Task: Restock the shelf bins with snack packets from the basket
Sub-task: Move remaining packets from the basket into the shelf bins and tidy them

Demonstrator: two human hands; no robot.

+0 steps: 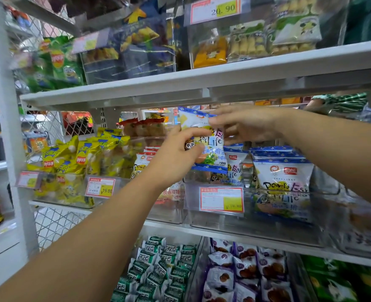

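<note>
A white snack packet with blue edges (204,138) hangs upright in front of the middle shelf, held by both hands. My left hand (175,155) grips its lower left side. My right hand (245,123) pinches its upper right edge. Just below and to the right stands a clear shelf bin (219,223) holding several packets of the same kind (282,173). The basket is out of view.
A clear bin of yellow chip bags (71,162) sits to the left, another clear bin (169,210) in the middle. Orange price tags (221,198) hang on the bin fronts. The upper shelf edge (180,83) is close above my hands. Green-and-white (158,269) and purple packets (245,269) fill lower bins.
</note>
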